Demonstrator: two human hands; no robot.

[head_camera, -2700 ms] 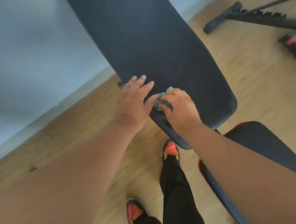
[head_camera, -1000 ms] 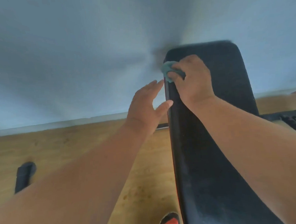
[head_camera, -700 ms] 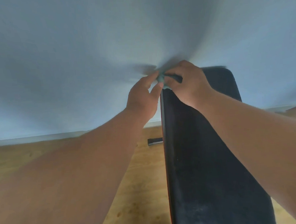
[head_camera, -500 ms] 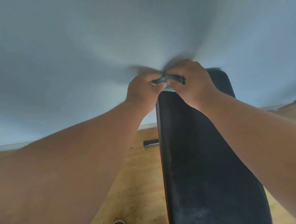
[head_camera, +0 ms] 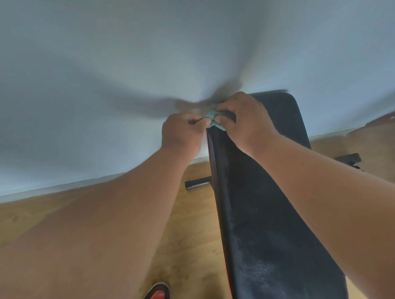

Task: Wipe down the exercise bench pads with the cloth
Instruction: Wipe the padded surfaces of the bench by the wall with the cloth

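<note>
Pinching a small teal cloth (head_camera: 214, 120) between them, both hands, left (head_camera: 182, 133) and right (head_camera: 245, 119), meet at the far-left corner of the black bench pad (head_camera: 265, 205), above wood floor (head_camera: 196, 236) against a pale wall (head_camera: 141, 49).

Both bare forearms reach forward and converge. The left hand (head_camera: 182, 133) is curled into a loose fist just off the bench's (head_camera: 271, 214) top left corner, fingers pinching a cloth (head_camera: 214, 120). The right hand (head_camera: 245, 120), knuckles up, grips the same cloth at that corner.
</note>
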